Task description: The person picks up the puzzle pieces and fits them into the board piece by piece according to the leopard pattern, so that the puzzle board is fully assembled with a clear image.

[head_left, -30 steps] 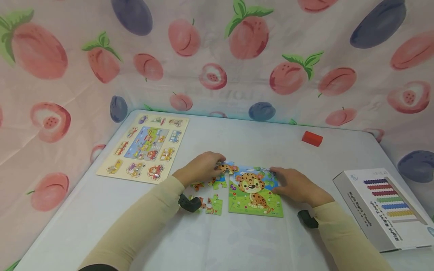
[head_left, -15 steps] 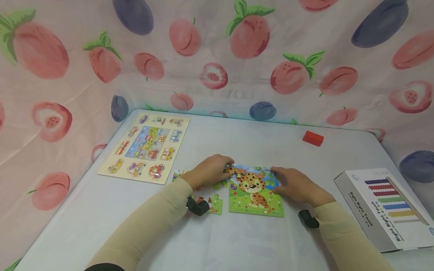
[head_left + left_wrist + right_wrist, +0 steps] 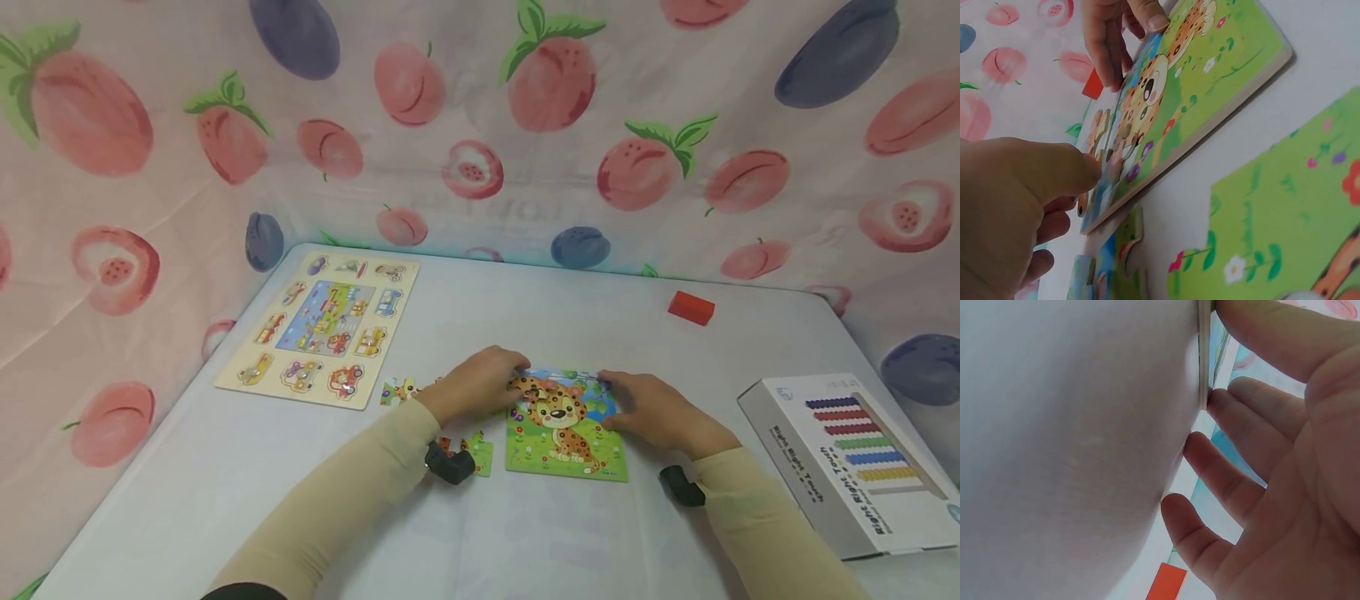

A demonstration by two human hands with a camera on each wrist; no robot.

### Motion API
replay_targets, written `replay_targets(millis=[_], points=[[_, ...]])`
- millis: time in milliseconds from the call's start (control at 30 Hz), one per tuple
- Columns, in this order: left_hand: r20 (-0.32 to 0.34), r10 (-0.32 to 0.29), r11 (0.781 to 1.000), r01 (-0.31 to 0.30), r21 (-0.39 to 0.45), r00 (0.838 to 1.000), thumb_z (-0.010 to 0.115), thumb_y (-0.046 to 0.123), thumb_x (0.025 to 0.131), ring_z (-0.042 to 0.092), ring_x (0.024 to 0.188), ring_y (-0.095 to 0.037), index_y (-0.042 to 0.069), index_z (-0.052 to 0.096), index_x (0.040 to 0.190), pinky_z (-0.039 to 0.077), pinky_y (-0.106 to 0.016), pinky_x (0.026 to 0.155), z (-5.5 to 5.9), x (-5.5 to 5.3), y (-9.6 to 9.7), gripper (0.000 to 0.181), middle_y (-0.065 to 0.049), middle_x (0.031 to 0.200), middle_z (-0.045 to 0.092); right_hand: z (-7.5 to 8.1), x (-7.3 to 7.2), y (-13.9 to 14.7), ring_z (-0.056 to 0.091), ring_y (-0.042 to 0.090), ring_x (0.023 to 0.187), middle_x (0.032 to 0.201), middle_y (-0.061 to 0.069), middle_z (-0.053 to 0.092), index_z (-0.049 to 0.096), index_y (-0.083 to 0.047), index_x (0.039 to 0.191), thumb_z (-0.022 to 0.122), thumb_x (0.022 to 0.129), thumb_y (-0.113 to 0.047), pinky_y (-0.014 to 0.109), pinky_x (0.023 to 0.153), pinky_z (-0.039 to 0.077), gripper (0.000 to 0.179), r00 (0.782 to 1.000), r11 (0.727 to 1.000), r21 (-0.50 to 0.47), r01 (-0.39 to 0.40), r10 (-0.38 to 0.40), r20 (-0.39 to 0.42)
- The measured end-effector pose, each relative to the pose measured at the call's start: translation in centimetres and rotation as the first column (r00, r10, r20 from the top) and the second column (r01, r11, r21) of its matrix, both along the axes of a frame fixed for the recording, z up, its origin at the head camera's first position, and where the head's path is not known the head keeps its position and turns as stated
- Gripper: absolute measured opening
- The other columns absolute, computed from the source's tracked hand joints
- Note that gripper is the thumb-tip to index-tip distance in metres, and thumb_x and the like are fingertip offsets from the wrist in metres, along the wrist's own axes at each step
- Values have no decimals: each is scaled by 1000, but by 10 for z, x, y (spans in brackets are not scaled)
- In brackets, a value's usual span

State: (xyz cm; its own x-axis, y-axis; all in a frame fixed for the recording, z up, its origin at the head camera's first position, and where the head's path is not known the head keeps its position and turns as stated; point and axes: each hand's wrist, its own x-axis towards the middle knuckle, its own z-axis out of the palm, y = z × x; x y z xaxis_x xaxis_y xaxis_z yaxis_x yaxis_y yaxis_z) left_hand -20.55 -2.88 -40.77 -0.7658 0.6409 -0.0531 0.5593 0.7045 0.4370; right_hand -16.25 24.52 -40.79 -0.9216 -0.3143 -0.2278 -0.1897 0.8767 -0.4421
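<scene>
A square leopard picture puzzle board (image 3: pixel 528 454) lies flat in the middle of the table. My left hand (image 3: pixel 483 386) pinches a spotted jigsaw piece (image 3: pixel 1099 134) between thumb and fingers, over the board's upper left corner; the fingertips partly hide it. At the opposite upper corner, my right hand (image 3: pixel 656 408) grips the board, its thumb on the right edge and the fingers at the top. In the right wrist view, these fingertips touch the board's corner (image 3: pixel 1204 362). Loose jigsaw pieces (image 3: pixel 483 458) lie left of the board, some covered by my left arm.
A wooden vehicle puzzle (image 3: pixel 360 398) lies at the back left. A red block (image 3: pixel 692 307) sits at the back right, and a white box with coloured rows (image 3: pixel 862 517) stands at the right. Fruit-printed cloth (image 3: pixel 480 100) hangs behind the table.
My left hand has moved right with the jigsaw piece, from the board's left edge to over its upper left corner. The right hand keeps its grip in place.
</scene>
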Motion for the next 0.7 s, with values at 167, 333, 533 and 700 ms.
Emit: replay_targets(millis=[167, 333, 533, 700], points=[[5, 6, 1000, -6, 25, 1000, 67, 16, 93, 53, 125, -24, 3, 60, 134, 42, -35, 105, -1, 2, 4, 44, -9, 130, 63, 0, 0, 0, 40, 47, 134, 144, 24, 49, 46, -1, 148, 80, 86, -26, 63, 106, 34, 75, 1000, 1000, 5, -6, 6, -5], [-5, 13, 999, -13, 38, 1000, 66, 16, 92, 54, 123, -22, 3, 60, 134, 43, -35, 104, -4, 2, 9, 44, -8, 129, 63, 1, 0, 1, 40, 47, 135, 145, 25, 48, 46, -1, 148, 80, 86, -25, 63, 107, 33, 75, 1000, 1000, -1, -9, 9, -6], [-15, 18, 1000, -18, 18, 1000, 65, 18, 93, 54, 121, -19, 4, 59, 135, 44, -31, 101, -7, 3, 14, 45, -7, 129, 63, 1, 1, 0, 39, 47, 135, 146, 24, 47, 46, -1, 148, 80, 86, -26, 63, 107, 33, 75, 1000, 1000, -7, -5, 5, 3], [-24, 22, 1000, -21, 6, 999, 64, 18, 93, 55, 120, -19, 5, 59, 135, 45, -32, 100, -7, 4, 17, 45, -6, 129, 63, 2, 1, 0, 40, 46, 135, 146, 23, 48, 45, -2, 148, 80, 86, -27, 63, 106, 33, 76, 1000, 1000, 1, 2, -2, 4]])
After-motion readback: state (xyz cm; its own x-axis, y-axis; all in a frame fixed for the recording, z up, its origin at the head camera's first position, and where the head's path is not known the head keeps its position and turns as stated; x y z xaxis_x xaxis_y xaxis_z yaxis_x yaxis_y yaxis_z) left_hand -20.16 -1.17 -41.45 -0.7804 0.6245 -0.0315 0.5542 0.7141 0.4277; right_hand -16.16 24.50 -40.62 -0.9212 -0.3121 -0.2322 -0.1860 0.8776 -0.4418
